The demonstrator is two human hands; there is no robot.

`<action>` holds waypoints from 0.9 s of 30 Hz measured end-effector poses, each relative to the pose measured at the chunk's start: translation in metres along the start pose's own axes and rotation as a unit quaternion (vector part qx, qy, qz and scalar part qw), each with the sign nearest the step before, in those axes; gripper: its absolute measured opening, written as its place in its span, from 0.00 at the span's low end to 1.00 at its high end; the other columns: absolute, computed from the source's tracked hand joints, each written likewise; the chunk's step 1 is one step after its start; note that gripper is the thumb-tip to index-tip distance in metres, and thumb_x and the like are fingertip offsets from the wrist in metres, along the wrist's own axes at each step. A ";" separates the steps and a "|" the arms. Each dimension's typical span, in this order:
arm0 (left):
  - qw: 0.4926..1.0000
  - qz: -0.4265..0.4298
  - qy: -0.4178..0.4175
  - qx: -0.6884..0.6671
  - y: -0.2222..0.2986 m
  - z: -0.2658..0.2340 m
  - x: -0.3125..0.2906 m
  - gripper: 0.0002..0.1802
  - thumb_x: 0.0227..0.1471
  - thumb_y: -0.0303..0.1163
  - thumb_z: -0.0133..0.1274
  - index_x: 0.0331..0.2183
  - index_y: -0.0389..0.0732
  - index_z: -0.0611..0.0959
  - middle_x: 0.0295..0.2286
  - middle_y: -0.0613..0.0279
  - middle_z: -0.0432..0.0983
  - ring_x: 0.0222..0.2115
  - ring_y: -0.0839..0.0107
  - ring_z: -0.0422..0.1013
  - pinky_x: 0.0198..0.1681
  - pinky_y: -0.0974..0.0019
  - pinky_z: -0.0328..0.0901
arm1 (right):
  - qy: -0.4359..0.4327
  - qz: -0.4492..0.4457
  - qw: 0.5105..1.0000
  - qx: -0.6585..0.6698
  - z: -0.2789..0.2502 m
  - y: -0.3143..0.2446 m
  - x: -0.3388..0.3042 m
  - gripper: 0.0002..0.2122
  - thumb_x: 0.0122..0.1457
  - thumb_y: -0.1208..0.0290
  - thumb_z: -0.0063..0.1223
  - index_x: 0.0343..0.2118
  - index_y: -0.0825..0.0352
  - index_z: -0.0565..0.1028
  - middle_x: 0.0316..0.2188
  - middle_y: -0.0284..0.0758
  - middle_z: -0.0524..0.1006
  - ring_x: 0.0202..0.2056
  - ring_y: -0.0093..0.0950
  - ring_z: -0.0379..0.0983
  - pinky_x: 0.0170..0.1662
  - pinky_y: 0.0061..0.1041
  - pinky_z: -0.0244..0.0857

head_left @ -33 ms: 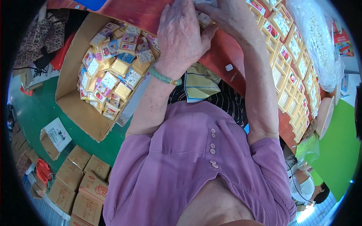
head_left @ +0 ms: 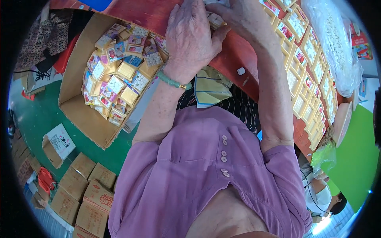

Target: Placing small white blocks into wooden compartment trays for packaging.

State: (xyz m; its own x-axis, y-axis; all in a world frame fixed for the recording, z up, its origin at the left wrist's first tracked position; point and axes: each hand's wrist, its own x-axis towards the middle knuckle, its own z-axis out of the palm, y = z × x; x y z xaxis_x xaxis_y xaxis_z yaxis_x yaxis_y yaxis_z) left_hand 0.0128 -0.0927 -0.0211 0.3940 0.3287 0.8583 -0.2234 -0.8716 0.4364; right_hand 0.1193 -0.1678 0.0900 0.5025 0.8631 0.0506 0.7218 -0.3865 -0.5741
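Note:
At the top edge of the head view, my left hand (head_left: 191, 39) lies palm down over the red table, its thumb curled by the near side of a small tray (head_left: 214, 20) of white pieces. A green bead bracelet (head_left: 174, 82) circles that wrist. My right hand (head_left: 242, 18) reaches over the same tray from the right with bent fingers; the picture's edge and the hand hide their tips. Whitish material shows beneath these fingers, too little to name. One small white piece (head_left: 241, 71) rests on the table near my right forearm.
Left of me, an open cardboard box (head_left: 75, 101) holds many packed cream trays. Rows of cream compartment trays (head_left: 299, 81) cover the table's right side, beside a clear plastic bag (head_left: 331, 43) of white pieces. Closed cartons (head_left: 71, 193) stand on the green floor. Another person (head_left: 319, 194) is at lower right.

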 end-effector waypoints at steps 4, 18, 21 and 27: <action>0.955 -0.151 -0.204 0.156 0.025 -0.012 0.019 0.46 0.50 0.35 0.66 0.62 0.22 0.63 0.56 0.29 0.69 0.57 0.41 0.68 0.62 0.45 0.61 | 0.012 0.005 1.000 0.029 -0.002 0.009 -0.002 0.11 0.61 0.71 0.58 0.39 0.76 0.80 0.34 0.52 0.82 0.35 0.46 0.80 0.39 0.40 0.72; 0.948 -0.121 -0.199 0.218 0.014 -0.006 0.006 0.42 0.56 0.52 0.60 0.59 0.28 0.72 0.58 0.34 0.68 0.59 0.44 0.67 0.64 0.46 0.59 | 0.124 0.134 0.959 0.217 -0.030 0.064 0.024 0.12 0.64 0.65 0.59 0.36 0.71 0.83 0.19 0.28 0.74 0.22 0.16 0.66 0.27 0.21 0.62; 0.954 -0.120 -0.179 0.207 0.021 -0.010 0.006 0.41 0.57 0.52 0.59 0.59 0.28 0.71 0.59 0.33 0.66 0.59 0.42 0.66 0.63 0.46 0.60 | 0.094 -0.170 0.923 0.334 -0.035 0.109 0.038 0.13 0.60 0.65 0.61 0.37 0.72 0.83 0.21 0.34 0.78 0.23 0.22 0.72 0.29 0.25 0.66; 0.973 -0.173 -0.138 0.071 0.020 -0.027 0.001 0.38 0.58 0.43 0.60 0.60 0.27 0.69 0.61 0.33 0.63 0.60 0.40 0.64 0.62 0.47 0.62 | 0.126 -0.246 0.956 0.095 -0.028 0.125 0.076 0.10 0.56 0.70 0.59 0.35 0.71 0.84 0.33 0.51 0.83 0.36 0.42 0.83 0.41 0.35 0.74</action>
State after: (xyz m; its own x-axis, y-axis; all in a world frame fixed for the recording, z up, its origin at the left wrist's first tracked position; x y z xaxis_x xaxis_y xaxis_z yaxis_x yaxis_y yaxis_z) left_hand -0.0150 -0.1000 -0.0038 0.6519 0.5188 0.5531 0.0822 -0.7734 0.6286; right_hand 0.2610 -0.1599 0.0448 0.2399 0.8098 0.5355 0.8128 0.1341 -0.5669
